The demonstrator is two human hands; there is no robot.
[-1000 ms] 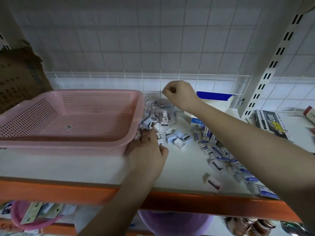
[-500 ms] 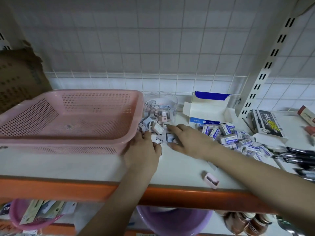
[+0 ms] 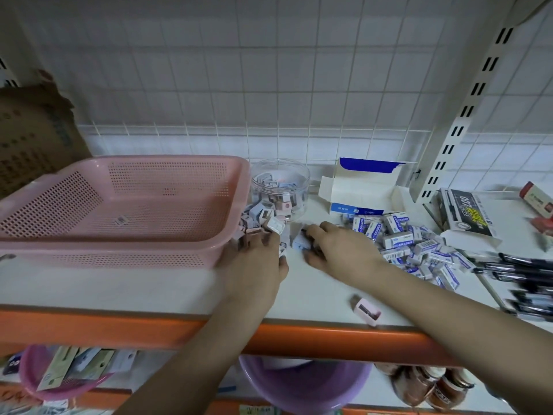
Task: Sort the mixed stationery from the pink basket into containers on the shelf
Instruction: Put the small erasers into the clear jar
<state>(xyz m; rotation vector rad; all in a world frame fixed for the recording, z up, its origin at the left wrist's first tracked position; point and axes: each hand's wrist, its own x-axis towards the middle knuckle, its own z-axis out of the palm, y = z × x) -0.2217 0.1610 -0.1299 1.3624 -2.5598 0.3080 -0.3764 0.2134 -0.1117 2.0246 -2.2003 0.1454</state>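
Pink basket nearly empty, just a label scrap inside. Clear jar part-filled w/ sharpeners; more heaped beside it. Left hand fingers spread on the heap, right hand curled round a small sharpener. Erasers, pens, stray pink sharpener unsorted; roughly halfway.
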